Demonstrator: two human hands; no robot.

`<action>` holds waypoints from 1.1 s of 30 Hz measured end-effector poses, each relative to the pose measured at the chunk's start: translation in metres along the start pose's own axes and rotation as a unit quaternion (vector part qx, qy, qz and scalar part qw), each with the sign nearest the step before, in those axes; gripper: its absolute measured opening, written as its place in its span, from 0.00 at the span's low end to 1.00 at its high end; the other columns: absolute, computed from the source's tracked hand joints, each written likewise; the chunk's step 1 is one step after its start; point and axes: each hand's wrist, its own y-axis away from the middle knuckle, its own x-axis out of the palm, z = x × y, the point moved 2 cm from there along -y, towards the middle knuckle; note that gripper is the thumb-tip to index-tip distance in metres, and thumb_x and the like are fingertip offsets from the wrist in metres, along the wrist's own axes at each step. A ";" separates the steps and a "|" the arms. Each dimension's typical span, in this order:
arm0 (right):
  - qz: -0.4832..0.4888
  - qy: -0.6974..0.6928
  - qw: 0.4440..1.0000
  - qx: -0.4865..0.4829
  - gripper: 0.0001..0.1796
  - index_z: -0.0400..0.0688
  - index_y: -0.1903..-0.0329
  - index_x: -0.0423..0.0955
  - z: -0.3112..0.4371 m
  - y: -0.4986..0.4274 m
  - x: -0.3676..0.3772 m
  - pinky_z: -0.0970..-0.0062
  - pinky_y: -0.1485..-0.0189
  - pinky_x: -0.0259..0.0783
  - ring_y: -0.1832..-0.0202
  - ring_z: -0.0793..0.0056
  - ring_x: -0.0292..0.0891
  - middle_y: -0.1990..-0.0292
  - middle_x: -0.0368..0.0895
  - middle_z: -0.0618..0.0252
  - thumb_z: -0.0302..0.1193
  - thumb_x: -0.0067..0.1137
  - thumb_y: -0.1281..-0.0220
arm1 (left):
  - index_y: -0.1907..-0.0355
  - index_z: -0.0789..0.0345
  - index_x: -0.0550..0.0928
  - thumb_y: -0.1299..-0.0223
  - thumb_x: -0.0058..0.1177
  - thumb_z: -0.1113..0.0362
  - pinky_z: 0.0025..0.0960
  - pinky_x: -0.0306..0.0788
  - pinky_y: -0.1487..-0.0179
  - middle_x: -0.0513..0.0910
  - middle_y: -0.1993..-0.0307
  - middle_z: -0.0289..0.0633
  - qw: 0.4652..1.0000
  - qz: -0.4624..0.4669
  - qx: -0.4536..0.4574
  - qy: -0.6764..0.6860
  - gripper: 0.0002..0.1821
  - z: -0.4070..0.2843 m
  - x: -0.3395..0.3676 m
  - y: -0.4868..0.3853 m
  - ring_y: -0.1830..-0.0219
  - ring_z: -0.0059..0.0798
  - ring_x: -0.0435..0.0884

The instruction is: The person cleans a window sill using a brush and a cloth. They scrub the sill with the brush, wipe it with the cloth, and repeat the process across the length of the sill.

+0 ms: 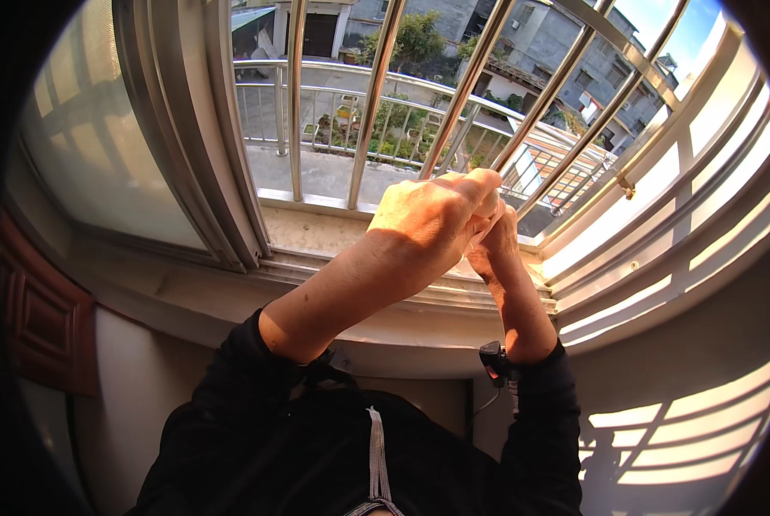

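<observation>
My left hand point(427, 213) is raised over the window sill, its back towards me and its fingers curled. Right beside it, my right hand point(496, 235) is partly hidden behind the left one; the two meet at the fingers. Something pale and thin shows between them, too small and covered to name, and which hand grips it cannot be told. Just beyond the hands stand the metal window bars point(372, 106); whether the fingers touch a bar is not visible. Below the hands runs the sliding window's track point(449, 298).
A frosted sliding pane point(120, 155) with its metal frame stands at the left. On the right, the sunlit window frame point(655, 219) carries a small metal catch point(628, 189). Outside are a balcony railing point(333, 90) and plants. A wooden panel point(46, 309) is at the lower left.
</observation>
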 end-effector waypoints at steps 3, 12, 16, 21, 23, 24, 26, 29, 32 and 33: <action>-0.020 -0.018 0.999 -0.020 0.09 0.44 0.64 0.79 -0.021 0.009 -0.021 0.60 0.67 0.75 0.67 0.52 0.82 0.70 0.82 0.56 0.32 0.67 0.47 | 0.47 0.64 0.77 0.45 0.62 0.75 0.34 0.80 0.64 0.86 0.67 0.41 0.999 0.019 -0.019 0.034 0.21 0.005 0.014 -0.004 0.65 0.41 0.88; 0.052 0.000 0.991 0.125 0.10 0.45 0.67 0.82 -0.084 0.043 0.002 0.59 0.66 0.75 0.70 0.51 0.81 0.74 0.82 0.56 0.35 0.70 0.51 | 0.48 0.64 0.79 0.41 0.64 0.69 0.38 0.80 0.59 0.86 0.69 0.50 0.983 0.064 -0.126 0.116 0.18 0.038 0.080 -0.003 0.62 0.44 0.88; 0.014 -0.136 0.990 0.026 0.12 0.46 0.66 0.83 -0.052 0.032 0.006 0.60 0.67 0.74 0.69 0.51 0.81 0.75 0.83 0.53 0.36 0.72 0.54 | 0.47 0.62 0.78 0.42 0.61 0.71 0.40 0.79 0.63 0.86 0.68 0.47 0.996 0.033 -0.073 0.049 0.19 0.025 0.049 0.001 0.65 0.44 0.87; -0.064 -0.119 0.991 0.009 0.07 0.44 0.69 0.81 -0.004 0.016 0.025 0.61 0.69 0.73 0.70 0.52 0.81 0.74 0.81 0.53 0.33 0.66 0.48 | 0.47 0.64 0.77 0.45 0.62 0.75 0.35 0.80 0.65 0.86 0.67 0.44 0.999 0.011 -0.036 -0.016 0.21 0.004 0.000 0.007 0.66 0.40 0.88; -0.026 -0.075 0.997 0.009 0.07 0.42 0.72 0.78 -0.002 0.014 0.028 0.60 0.69 0.73 0.70 0.50 0.80 0.76 0.79 0.53 0.32 0.66 0.48 | 0.46 0.65 0.76 0.45 0.62 0.76 0.34 0.80 0.63 0.86 0.67 0.44 1.000 0.010 -0.021 -0.009 0.22 0.000 -0.009 0.010 0.65 0.39 0.89; -0.033 -0.078 0.996 -0.009 0.08 0.42 0.71 0.78 -0.005 0.016 0.023 0.59 0.69 0.72 0.71 0.50 0.80 0.76 0.79 0.53 0.32 0.66 0.48 | 0.46 0.65 0.76 0.45 0.63 0.76 0.34 0.81 0.63 0.87 0.67 0.44 1.000 0.014 -0.026 -0.006 0.22 0.000 -0.009 0.010 0.64 0.38 0.89; -0.024 -0.035 0.999 0.007 0.10 0.43 0.71 0.77 -0.014 0.019 0.011 0.59 0.70 0.72 0.72 0.50 0.79 0.77 0.79 0.54 0.34 0.67 0.49 | 0.45 0.65 0.76 0.44 0.63 0.76 0.34 0.81 0.62 0.87 0.66 0.44 0.999 0.008 -0.013 0.031 0.23 0.001 -0.002 0.009 0.64 0.39 0.89; -0.006 0.028 0.999 -0.019 0.08 0.44 0.70 0.77 -0.039 0.021 -0.022 0.57 0.70 0.73 0.72 0.49 0.79 0.77 0.80 0.55 0.34 0.65 0.45 | 0.45 0.64 0.74 0.41 0.62 0.75 0.35 0.81 0.58 0.87 0.64 0.47 0.994 0.048 -0.078 0.054 0.22 0.012 0.027 0.003 0.59 0.42 0.89; 0.087 0.131 0.983 0.094 0.06 0.45 0.69 0.79 -0.071 0.025 -0.039 0.56 0.64 0.74 0.67 0.49 0.81 0.75 0.81 0.54 0.33 0.59 0.40 | 0.47 0.65 0.75 0.40 0.61 0.74 0.38 0.80 0.57 0.86 0.64 0.48 0.981 0.067 -0.129 0.131 0.19 0.027 0.070 -0.011 0.59 0.45 0.88; 0.105 0.142 0.978 0.111 0.06 0.45 0.68 0.79 -0.078 0.027 -0.039 0.56 0.63 0.74 0.65 0.49 0.81 0.74 0.81 0.53 0.33 0.58 0.40 | 0.48 0.66 0.75 0.39 0.61 0.73 0.39 0.80 0.57 0.86 0.64 0.48 0.978 0.070 -0.137 0.143 0.18 0.032 0.082 -0.014 0.59 0.45 0.87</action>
